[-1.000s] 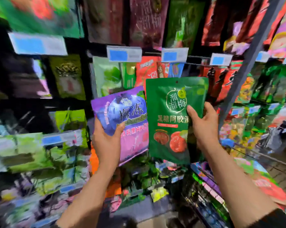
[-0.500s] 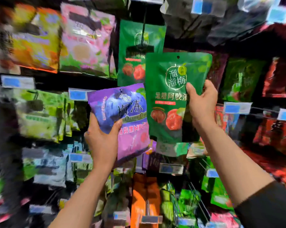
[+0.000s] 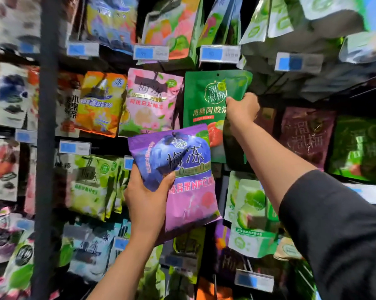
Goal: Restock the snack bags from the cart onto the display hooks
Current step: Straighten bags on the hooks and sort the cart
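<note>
Two snack bags held up before a wall of hanging snack packs.

The right hand [image 3: 242,109] grasps the right edge of a green bag [image 3: 208,109], raised high against the display; its top edge bears a punched hang hole, and its face reads 溜溜梅 in a white emblem above 黑糖阿胶, with red fruit pictured below. The left hand [image 3: 147,200] grips the lower left of a purple bag [image 3: 182,169], held lower and overlapping the green bag's bottom; it reads 梅冻 over a blueberry picture, with "NFC" legible in the white line beneath. A pink bag [image 3: 150,102] hanging just left of the green bag also reads 梅冻. Blue-and-white price tags [image 3: 150,53] front the hooks; their print is too blurred to read.
</note>
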A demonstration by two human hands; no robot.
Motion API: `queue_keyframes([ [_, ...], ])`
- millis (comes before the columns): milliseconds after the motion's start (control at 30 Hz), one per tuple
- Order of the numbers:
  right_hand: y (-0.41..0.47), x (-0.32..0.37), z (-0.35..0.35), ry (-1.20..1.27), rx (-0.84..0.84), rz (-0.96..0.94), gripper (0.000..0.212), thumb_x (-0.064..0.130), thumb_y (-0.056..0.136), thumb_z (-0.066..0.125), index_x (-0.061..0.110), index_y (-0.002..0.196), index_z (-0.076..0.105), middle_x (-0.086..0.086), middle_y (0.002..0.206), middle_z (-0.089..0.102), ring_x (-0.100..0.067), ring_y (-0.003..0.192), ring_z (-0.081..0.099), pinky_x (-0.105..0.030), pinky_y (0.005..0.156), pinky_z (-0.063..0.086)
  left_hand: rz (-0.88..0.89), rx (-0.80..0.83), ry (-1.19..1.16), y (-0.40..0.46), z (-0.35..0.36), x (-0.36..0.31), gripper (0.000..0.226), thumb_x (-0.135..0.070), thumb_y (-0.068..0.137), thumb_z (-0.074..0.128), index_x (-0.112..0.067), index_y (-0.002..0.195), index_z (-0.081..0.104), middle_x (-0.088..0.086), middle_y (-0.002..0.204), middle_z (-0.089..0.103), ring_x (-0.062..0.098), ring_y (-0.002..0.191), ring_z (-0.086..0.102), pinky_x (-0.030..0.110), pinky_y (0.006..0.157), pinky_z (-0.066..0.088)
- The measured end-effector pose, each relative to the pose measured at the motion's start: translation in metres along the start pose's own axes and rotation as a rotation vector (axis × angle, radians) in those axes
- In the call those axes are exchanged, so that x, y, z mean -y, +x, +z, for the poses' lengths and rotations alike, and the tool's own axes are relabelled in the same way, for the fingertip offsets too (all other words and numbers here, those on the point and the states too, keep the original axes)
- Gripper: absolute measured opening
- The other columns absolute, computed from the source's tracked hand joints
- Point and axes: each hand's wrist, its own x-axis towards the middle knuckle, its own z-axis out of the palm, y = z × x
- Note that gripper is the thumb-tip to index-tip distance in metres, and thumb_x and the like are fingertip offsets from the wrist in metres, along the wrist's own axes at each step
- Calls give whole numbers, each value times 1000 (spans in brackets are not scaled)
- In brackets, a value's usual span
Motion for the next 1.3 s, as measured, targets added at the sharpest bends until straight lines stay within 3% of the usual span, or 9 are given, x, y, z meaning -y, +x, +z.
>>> queue_keyframes([
  [133, 13, 9, 4, 49, 11, 50, 36, 17, 86, 66, 0, 117, 58, -16, 122, 62, -29, 113, 59, -34, 93, 48, 16, -1, 7, 2, 2, -2, 49, -46, 66, 76, -39, 109, 55, -12, 109, 68, 12, 103, 65, 42, 92, 52],
  [267, 23, 19, 2, 85, 36, 86, 30, 11, 88, 64, 1, 115, 56, -14, 120, 60, -27, 107, 59, -35, 93, 50, 27, 7, 25, 1, 8, -4, 43, -35, 69, 80, -42, 103, 55, -25, 101, 67, 4, 99, 64, 39, 89, 53],
  [333, 28, 19, 1, 113, 54, 114, 11, 8, 87, 61, 6, 96, 56, -12, 110, 58, -23, 96, 56, -33, 90, 50, 34, 2, 24, -1, 12, -5, 44, -32, 69, 80, -41, 104, 56, -32, 99, 66, -2, 98, 64, 36, 89, 52],
  [400, 29, 17, 1, 98, 85, 120, 11, 9, 87, 59, 14, 84, 51, -8, 103, 54, -19, 90, 49, -29, 84, 47, 33, 3, 2, -2, 15, -4, 44, -29, 69, 79, -39, 106, 57, -29, 102, 67, 1, 99, 65, 38, 90, 52],
  [533, 33, 9, 4, 82, 68, 118, 35, 6, 88, 62, 1, 121, 53, -12, 123, 57, -20, 98, 56, -29, 88, 49, 43, 9, 11, -3, 17, -2, 48, -34, 68, 78, -35, 111, 58, -22, 104, 69, 4, 100, 66, 41, 90, 53],
  [667, 30, 10, 8, 60, 67, 104, 35, 8, 88, 63, 2, 121, 54, -13, 123, 59, -26, 110, 60, -33, 91, 51, 40, 5, 28, -4, 18, 3, 52, -50, 64, 75, -35, 111, 57, -13, 108, 69, 11, 103, 66, 47, 91, 53],
  [900, 34, 5, 14, 78, 15, 98, 32, 10, 86, 64, 0, 116, 55, -12, 114, 60, -21, 93, 54, -34, 90, 50, 50, 35, -21, -4, 20, 5, 42, -33, 70, 79, -41, 105, 59, -18, 106, 69, 9, 105, 66, 37, 91, 52],
  [1133, 36, 1, 12, 68, 44, 103, 32, 8, 87, 63, 0, 117, 56, -15, 121, 60, -27, 110, 61, -36, 92, 52, 42, 49, -34, -3, 28, 10, 46, -38, 69, 78, -37, 110, 58, -22, 107, 69, 6, 106, 65, 33, 89, 50],
  [1300, 40, -2, 11, 76, -4, 42, 25, 12, 88, 63, 3, 110, 56, -11, 117, 60, -21, 94, 57, -32, 85, 50, 45, 71, -17, -5, 35, 11, 49, -25, 74, 81, -26, 116, 58, -24, 104, 69, 3, 103, 65, 31, 88, 52],
])
